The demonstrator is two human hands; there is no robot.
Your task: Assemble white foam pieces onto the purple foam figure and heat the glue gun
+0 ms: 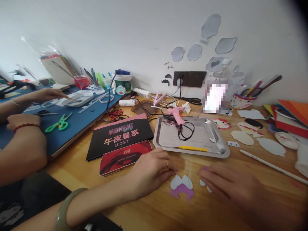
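Note:
My left hand [154, 173], with a ring on one finger and a bangle on the wrist, rests low over the wooden table. Its fingers are bent together, and the tips are beside a purple and white cutout [182, 190]. Whether those fingertips pinch anything is hidden. My right hand [231, 184] is somewhat blurred, its fingers closed together. A bit of a purple piece [206, 168] shows at its fingertips, and small white pieces [209, 189] lie partly under its fingers. The cutout is flat on the table between both hands.
Behind my hands lies a metal tray [192, 131] with a pink glue gun [176, 115] and a yellow pen-like tool [192, 148]. Black and red palettes [126, 157] sit left. A co-worker's arms [26, 138] are at the blue table with green scissors [59, 123]. Paper cutouts [243, 137] lie right.

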